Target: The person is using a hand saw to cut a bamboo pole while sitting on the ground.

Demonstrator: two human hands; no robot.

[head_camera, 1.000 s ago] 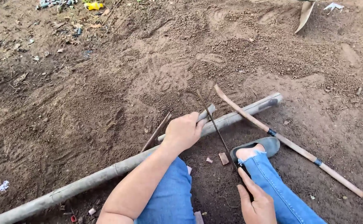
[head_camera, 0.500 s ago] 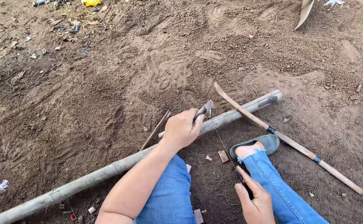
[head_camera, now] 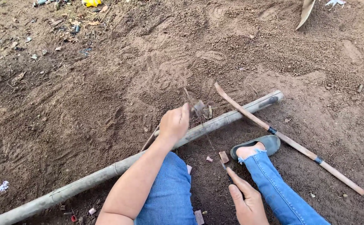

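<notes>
Both hands are busy: the left hand (head_camera: pixel 174 123) presses down on the long bamboo pole (head_camera: pixel 107 171) lying across the dirt and pinches a small wood piece (head_camera: pixel 199 105) at its fingertips, while the right hand (head_camera: pixel 245 200) is closed around the handle of a thin blade (head_camera: pixel 207 137) that runs up, blurred, toward the left fingers. As I judge it, the blade could slip off the round pole toward those fingers or the sandalled foot (head_camera: pixel 254 146) just beside it. A taped stick (head_camera: pixel 286 137) leans across the pole's far end.

left hand (head_camera: pixel 174 123) grips bamboo pole (head_camera: pixel 107 171); right hand (head_camera: pixel 245 200) holds blade (head_camera: pixel 207 137).
</notes>
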